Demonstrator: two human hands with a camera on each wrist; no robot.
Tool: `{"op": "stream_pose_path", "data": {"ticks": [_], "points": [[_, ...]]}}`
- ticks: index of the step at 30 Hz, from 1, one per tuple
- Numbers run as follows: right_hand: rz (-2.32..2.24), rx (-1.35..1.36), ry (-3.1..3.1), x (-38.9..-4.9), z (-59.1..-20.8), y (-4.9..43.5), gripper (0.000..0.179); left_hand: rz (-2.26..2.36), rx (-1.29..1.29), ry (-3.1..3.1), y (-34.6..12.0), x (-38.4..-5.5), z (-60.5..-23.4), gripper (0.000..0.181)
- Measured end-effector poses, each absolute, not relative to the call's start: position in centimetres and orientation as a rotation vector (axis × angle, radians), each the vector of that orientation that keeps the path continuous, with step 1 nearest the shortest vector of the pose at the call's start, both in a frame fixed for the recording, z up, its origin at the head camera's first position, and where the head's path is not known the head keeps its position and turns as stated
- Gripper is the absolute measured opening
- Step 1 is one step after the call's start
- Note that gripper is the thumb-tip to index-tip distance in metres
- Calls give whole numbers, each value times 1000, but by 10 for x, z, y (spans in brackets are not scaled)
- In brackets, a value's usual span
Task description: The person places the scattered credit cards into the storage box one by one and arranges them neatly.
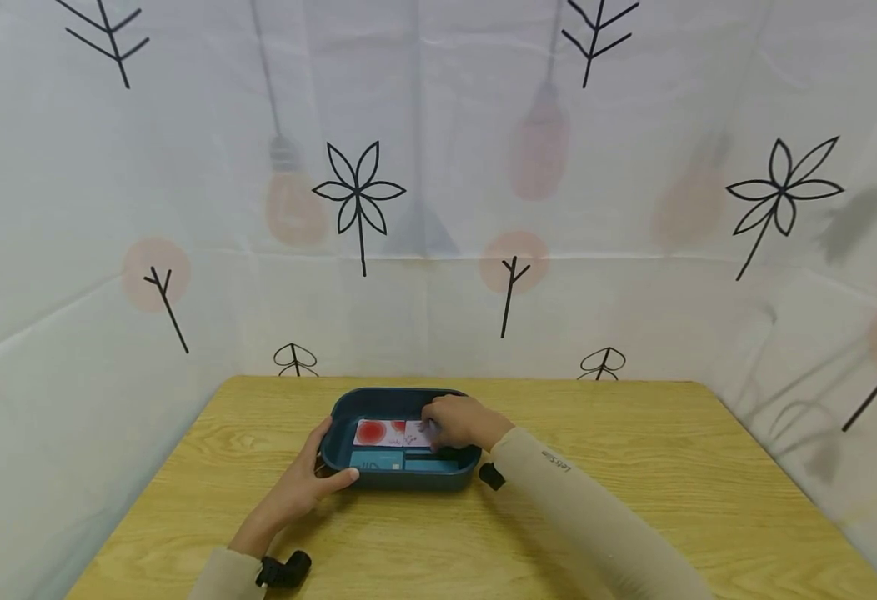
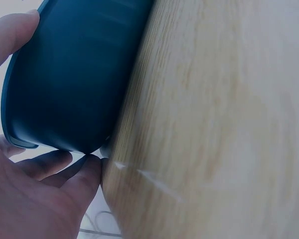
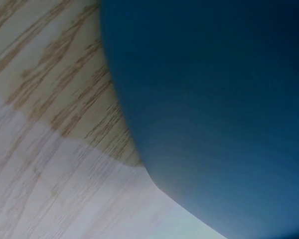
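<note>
A dark teal plastic bin (image 1: pixel 423 481) with rounded corners sits on the wooden table. My left hand (image 1: pixel 299 483) holds its left end, with the thumb at the front rim and the fingers along the outer side. The left wrist view shows this hand (image 2: pixel 40 199) against the bin wall (image 2: pixel 79 74). Inside lie a white card with red circles (image 1: pixel 371 432), a white card with pinkish marks (image 1: pixel 414 433) and a light blue card (image 1: pixel 374 460). My right hand (image 1: pixel 459 421) reaches in from the right, fingers bent down at the pinkish-marked card; its fingertips are hidden. The right wrist view shows only bin wall (image 3: pixel 199 109) and table.
The yellowish wood-grain table (image 1: pixel 596 433) extends around the bin. Behind it hangs a pale cloth (image 1: pixel 438 317) printed with plants and bulbs. Black straps with small devices sit at both wrists, the left device (image 1: pixel 288 570) close above the table.
</note>
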State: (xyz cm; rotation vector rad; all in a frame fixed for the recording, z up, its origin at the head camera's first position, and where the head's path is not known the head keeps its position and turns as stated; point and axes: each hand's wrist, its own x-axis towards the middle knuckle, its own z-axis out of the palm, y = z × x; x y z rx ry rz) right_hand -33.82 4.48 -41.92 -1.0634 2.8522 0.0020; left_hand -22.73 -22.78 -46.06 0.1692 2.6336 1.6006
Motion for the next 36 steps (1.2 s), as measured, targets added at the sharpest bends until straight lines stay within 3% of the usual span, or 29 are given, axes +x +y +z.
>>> {"op": "stream_pose_path", "data": {"ticks": [36], "points": [[-229,-1106,2796,-333,-409,64,43,1528,147,2673,-228,-229,-460,100]]}}
